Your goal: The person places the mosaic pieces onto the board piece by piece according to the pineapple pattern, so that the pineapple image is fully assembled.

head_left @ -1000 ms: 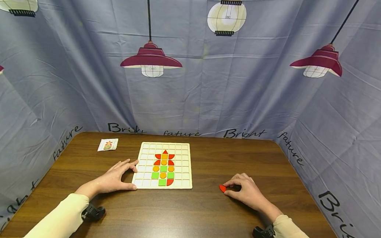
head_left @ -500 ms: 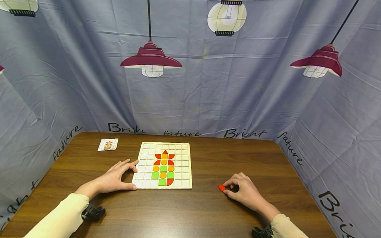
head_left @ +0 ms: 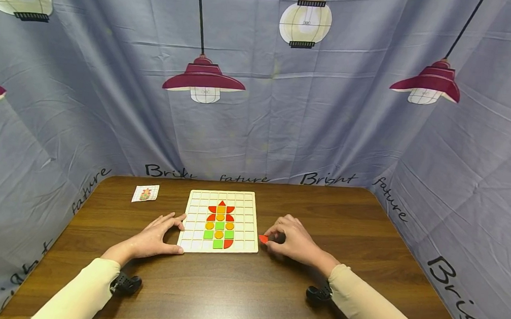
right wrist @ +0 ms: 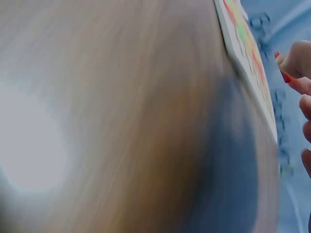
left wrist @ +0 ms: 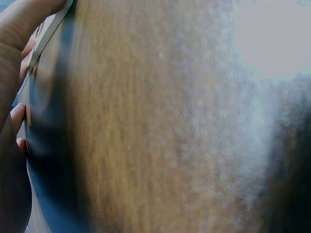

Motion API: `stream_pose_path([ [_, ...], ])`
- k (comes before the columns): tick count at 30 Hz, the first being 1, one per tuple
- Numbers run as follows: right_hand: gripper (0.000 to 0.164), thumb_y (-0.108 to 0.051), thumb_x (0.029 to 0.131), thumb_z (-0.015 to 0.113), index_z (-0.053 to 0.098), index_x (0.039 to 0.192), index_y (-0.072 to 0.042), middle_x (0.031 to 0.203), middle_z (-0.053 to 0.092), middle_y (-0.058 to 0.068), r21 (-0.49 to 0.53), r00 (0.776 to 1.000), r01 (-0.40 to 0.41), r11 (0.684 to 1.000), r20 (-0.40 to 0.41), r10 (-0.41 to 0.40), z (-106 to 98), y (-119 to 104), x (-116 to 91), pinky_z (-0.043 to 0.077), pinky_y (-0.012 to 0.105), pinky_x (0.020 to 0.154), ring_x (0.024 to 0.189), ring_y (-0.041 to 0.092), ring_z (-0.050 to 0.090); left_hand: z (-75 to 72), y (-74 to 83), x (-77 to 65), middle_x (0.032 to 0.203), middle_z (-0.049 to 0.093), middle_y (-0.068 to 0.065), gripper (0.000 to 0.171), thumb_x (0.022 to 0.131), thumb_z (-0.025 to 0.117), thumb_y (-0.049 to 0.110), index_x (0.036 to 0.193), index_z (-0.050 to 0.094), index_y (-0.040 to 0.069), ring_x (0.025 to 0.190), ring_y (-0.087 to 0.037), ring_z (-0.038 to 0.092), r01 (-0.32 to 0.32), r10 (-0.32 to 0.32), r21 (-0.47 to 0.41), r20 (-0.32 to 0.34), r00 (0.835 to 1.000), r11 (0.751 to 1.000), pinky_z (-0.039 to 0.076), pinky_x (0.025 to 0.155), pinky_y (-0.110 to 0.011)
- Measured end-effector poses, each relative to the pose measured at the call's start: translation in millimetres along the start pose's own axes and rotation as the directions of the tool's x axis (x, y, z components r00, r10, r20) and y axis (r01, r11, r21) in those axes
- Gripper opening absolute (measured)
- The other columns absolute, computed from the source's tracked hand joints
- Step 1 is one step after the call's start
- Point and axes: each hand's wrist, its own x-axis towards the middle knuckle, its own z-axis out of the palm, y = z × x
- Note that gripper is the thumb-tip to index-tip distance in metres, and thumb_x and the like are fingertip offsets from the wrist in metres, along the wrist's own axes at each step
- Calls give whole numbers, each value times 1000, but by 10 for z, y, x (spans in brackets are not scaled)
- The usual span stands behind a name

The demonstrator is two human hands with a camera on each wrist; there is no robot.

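A pale grid board [head_left: 244, 228] lies on the table with red, orange and green pieces set in it, shaped like a pineapple. My left hand [head_left: 156, 236] rests at the board's left side, thumb at the near corner and index finger on the left edge. Between thumb and forefinger my right hand [head_left: 294, 241] pinches a red piece [head_left: 263, 239] with a curved edge, just off the board's right edge. In the right wrist view the red piece [right wrist: 285, 76] shows between the fingertips, near the board [right wrist: 243, 58].
A small printed card [head_left: 145, 193] with a similar pineapple pattern lies at the back left of the brown wooden table [head_left: 237, 291]. A grey-blue curtain [head_left: 248, 129] printed with lamps hangs behind the table and along its sides.
My right hand has moved left across the table with the red piece, from well right of the board to its right edge. The left hand and board have stayed put.
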Motion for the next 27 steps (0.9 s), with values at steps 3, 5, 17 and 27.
stream_pose_path([
  [3, 15, -31, 83, 82, 78, 98, -27, 84, 58, -15, -4, 999, 35, 999, 22, -35, 111, -181, 228, 39, 30, 76, 87, 7, 46, 7, -11, 15, 161, 39, -11, 52, 81, 82, 54, 113, 57, 22, 149, -49, 23, 10, -10, -2, 7, 1000, 1000, 10, 118, -69],
  [5, 16, -31, 83, 81, 78, 98, -25, 85, 60, -13, 2, 998, 61, 998, 30, -61, 189, -305, 365, 39, 30, 78, 88, 8, 47, 10, -18, 23, 161, 39, -11, 52, 81, 82, 54, 113, 56, 22, 150, -48, 23, 13, -13, -6, 9, 1000, 1000, 9, 118, -69],
  [17, 17, -40, 86, 80, 80, 97, -27, 87, 62, -14, -33, 994, 76, 997, 75, -74, 672, -799, 777, 39, 26, 73, 86, 8, 48, -9, 15, 19, 160, 40, -15, 51, 82, 82, 52, 113, 58, 20, 148, -51, 24, -12, 12, 0, -3, 1000, 1000, 11, 117, -71],
  [27, 16, -40, 83, 80, 80, 94, -28, 80, 55, -19, -79, 995, 47, 996, 88, -40, 859, -900, 841, 34, 24, 71, 82, 7, 44, -16, 14, 4, 161, 40, -14, 49, 83, 82, 51, 113, 58, 21, 148, -51, 24, -4, 4, -8, 0, 1000, 1000, 9, 117, -70],
])
